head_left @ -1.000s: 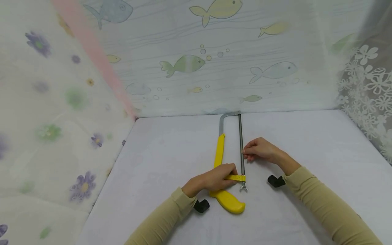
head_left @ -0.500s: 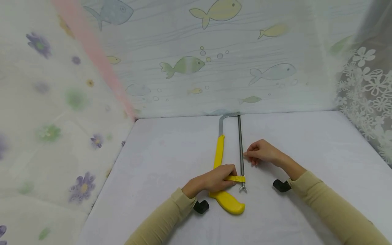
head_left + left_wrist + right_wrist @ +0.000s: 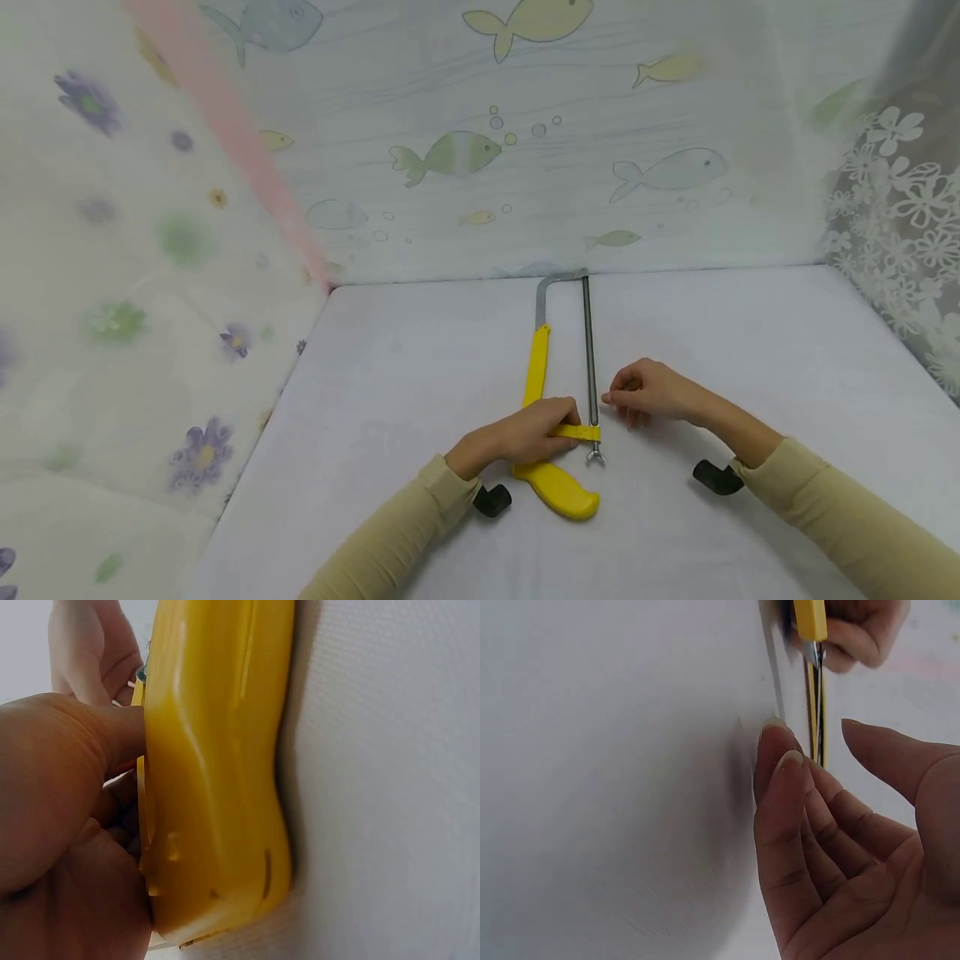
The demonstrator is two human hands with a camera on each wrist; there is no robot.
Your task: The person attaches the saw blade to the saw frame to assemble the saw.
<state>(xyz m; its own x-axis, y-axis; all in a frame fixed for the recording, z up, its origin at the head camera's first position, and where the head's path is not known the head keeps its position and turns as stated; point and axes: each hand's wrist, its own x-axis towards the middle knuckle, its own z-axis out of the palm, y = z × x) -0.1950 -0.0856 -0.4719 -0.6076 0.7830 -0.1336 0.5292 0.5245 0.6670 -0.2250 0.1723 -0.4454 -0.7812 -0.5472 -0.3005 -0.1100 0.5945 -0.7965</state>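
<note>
A hacksaw with a yellow handle (image 3: pixel 564 493) and a grey front frame lies on the white-covered table, its far end pointing to the back. My left hand (image 3: pixel 528 431) grips the yellow frame just above the handle, thumb and fingers curled round it. In the left wrist view the yellow handle (image 3: pixel 217 772) fills the middle, beside the palm. Along the right side runs the dark blade (image 3: pixel 589 350), with a wing nut (image 3: pixel 596 456) at its near end. My right hand (image 3: pixel 651 392) hovers right of the blade, apart from it, fingers loosely bent and thumb apart, holding nothing.
Black angular pieces (image 3: pixel 492 501) sit at both wrists. A curtain with printed fish (image 3: pixel 457 156) hangs behind the table's back edge. Flower-patterned cloth (image 3: pixel 202 450) lines the left side, and white lace (image 3: pixel 922 200) hangs at the right.
My right hand has come away from the blade, moving right and towards me, and its fingers have loosened. The left hand and the hacksaw have stayed in place.
</note>
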